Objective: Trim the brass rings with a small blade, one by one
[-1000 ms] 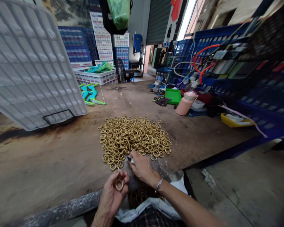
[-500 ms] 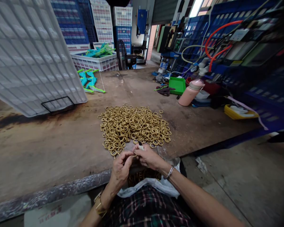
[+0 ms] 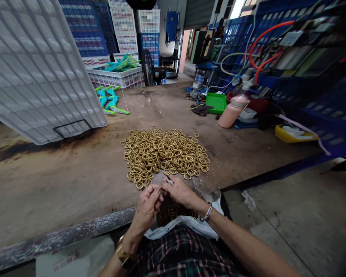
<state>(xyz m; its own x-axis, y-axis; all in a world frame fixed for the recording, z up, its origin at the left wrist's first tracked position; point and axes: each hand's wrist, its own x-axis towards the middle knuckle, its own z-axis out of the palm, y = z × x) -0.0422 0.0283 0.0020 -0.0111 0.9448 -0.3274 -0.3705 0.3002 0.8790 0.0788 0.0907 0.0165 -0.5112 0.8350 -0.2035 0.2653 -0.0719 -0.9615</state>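
A heap of gold-coloured rings point(image 3: 167, 152) lies on the table just beyond my hands. My right hand point(image 3: 177, 190) is closed around a small slim tool point(image 3: 169, 180) with a dark end and a pale body; its exact kind is unclear. Close beside it, my left hand point(image 3: 148, 200) is pinched shut, its fingertips nearly meeting the right ones. Whatever sits between the left fingers is too small and covered to make out. Below both hands, an open white bag point(image 3: 187, 222) at my lap holds more rings point(image 3: 175, 213), partly in shadow.
A tall white crate point(image 3: 46, 69) stands on the left of the table point(image 3: 75, 181). Teal-and-green toy bows point(image 3: 111, 100) lie behind it. On the right are a pink bottle point(image 3: 233, 111), a green tray point(image 3: 216, 103), a yellow tray point(image 3: 295, 134) and a machine with orange hoses point(image 3: 255, 50).
The tool in my right hand has tilted lower, its dark end now pointing more to the left. My left fingers have curled in more tightly. The view has shifted slightly.
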